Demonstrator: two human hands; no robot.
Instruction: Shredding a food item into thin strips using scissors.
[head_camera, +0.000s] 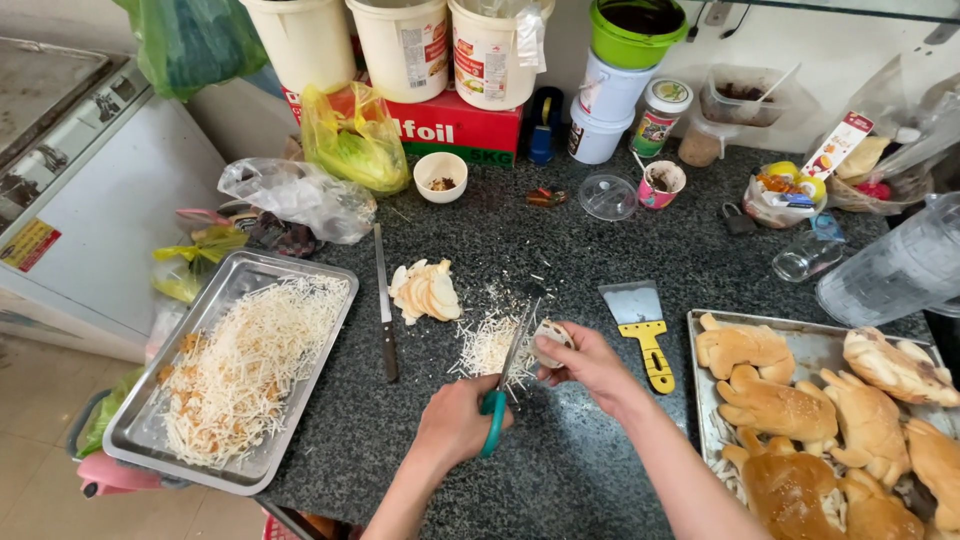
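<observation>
While the dark speckled stone counter (600, 270) runs under a white wall crowded with tubs, the left hand (462, 420) is clenched round the green-handled steel scissors (505, 385), blades up and parted. At their tips the right hand (590, 365) pinches a pale, thin round slice (551, 338) above a loose heap of fine white shreds (485, 345). Left of that heap lie a fan of pale slices (427, 290), a long knife (385, 305) and a dented metal tray (140, 440) of shreds; right of it, a yellow-handled scraper (642, 330).
</observation>
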